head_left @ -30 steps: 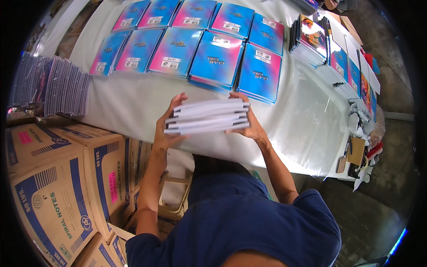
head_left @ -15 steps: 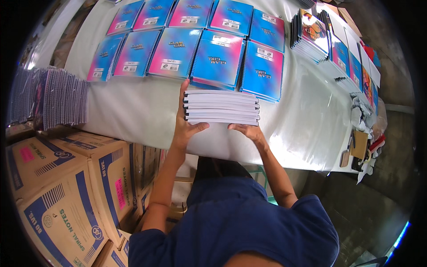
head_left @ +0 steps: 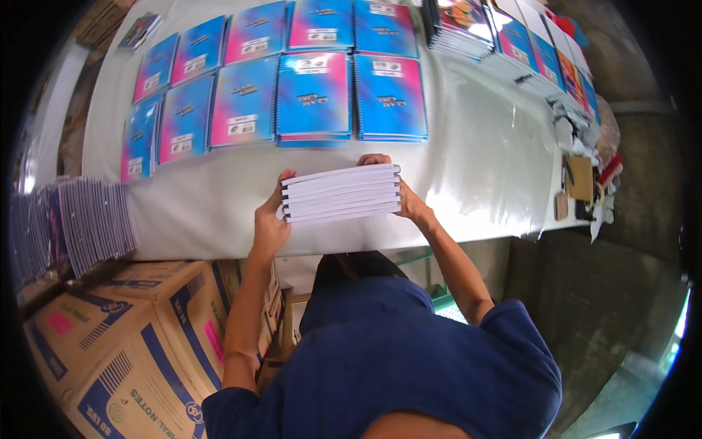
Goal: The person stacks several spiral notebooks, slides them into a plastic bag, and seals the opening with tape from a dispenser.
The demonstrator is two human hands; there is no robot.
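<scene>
The left hand (head_left: 272, 225) and the right hand (head_left: 412, 205) are both clamped on a stack of notebooks (head_left: 341, 194), one at each end, with pale page edges facing up toward the viewer. The stack is tilted slightly, its right end higher in view, and sits in front of the person over the near part of the bench (head_left: 482, 197) (whether it touches the surface, I cannot tell). Beyond it, blue-and-pink spiral notebooks (head_left: 245, 102) lie in two rows of piles. At the left edge, a long row of notebooks (head_left: 95, 227) shows its edges, near cardboard boxes (head_left: 150, 395) below. On the far right are darker-covered notebooks (head_left: 462, 28), crumpled wrapping (head_left: 574, 126) and a brown pad (head_left: 581, 178) near the bench's corner
</scene>
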